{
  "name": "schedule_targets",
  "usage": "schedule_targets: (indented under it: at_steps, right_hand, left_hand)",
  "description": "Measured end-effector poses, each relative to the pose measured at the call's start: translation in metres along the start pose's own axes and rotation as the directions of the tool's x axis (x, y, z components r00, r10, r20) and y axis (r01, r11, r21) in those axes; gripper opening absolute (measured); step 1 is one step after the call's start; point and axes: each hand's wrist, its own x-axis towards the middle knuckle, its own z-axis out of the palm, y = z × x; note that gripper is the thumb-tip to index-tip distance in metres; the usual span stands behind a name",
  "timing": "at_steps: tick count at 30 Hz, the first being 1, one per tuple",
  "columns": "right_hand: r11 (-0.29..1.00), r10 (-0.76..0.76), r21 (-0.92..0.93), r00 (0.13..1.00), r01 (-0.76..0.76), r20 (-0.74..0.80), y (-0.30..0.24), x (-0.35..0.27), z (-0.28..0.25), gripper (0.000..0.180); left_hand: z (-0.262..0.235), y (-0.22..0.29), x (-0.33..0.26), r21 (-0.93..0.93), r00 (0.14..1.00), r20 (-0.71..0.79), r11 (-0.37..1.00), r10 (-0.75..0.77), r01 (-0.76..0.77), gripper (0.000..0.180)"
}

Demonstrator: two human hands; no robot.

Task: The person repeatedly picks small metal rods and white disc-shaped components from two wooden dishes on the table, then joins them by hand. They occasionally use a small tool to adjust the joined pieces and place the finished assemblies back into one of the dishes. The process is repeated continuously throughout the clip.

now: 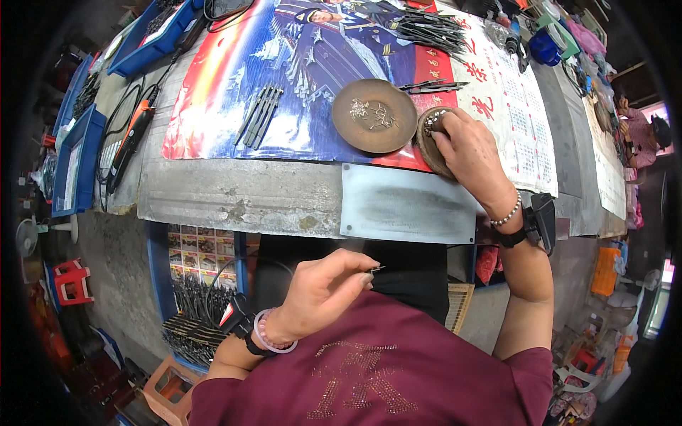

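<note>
My left hand (pixel 321 292) is held close to my body, below the table edge. Its thumb and forefinger pinch a tiny thin metal piece (pixel 378 269). My right hand (pixel 474 150) reaches down into a small round brown dish (pixel 429 155) on the table, fingers pressed together over small shiny bits. What those fingertips hold, if anything, is hidden. Just left of that dish stands a wider brown bowl (pixel 376 143) with a scatter of small pale metal pieces (pixel 373 113) inside. Behind both lie a few dark slim tools (pixel 433 86).
A poster sheet (pixel 206 117) covers much of the table. Several dark rods (pixel 258 117) lie on it; a larger pile (pixel 437 32) is at the back. A smudged pale sheet (pixel 408 202) marks the front edge. Blue trays (pixel 78 160) and an orange-black corded tool (pixel 132 135) sit left.
</note>
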Motion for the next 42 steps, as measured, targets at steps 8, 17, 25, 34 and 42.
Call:
schedule_targets:
  at_steps: [8,17,25,34,42]
  right_hand:
    - [0.998,0.027,0.057,0.995,-0.033,0.098,0.009,0.010,-0.004,0.010]
    - [0.754,0.098,0.648,0.994,-0.103,0.044,-0.058,-0.040,-0.054,0.012]
    - [0.636,0.111,0.771,0.992,-0.023,-0.062,-0.115,-0.079,-0.025,0.019]
    - [0.869,0.086,0.485,0.936,0.097,-0.341,-0.123,-0.100,0.000,0.022]
    - [0.896,0.182,0.444,0.904,0.010,-0.388,-0.131,-0.109,0.006,0.020]
  left_hand:
    - [0.003,-0.001,0.002,-0.014,0.999,0.019,0.999,0.039,-0.039,0.015]
    - [0.002,0.005,0.003,-0.401,0.990,-0.085,0.913,-0.113,0.070,0.019]
    - [0.025,0.000,0.009,-0.549,0.984,-0.175,0.834,-0.043,-0.061,0.017]
    - [0.031,-0.003,0.003,-0.663,0.982,-0.103,0.747,-0.157,0.050,0.017]
    - [0.034,0.001,0.003,-0.726,0.969,-0.084,0.681,-0.230,0.099,0.017]
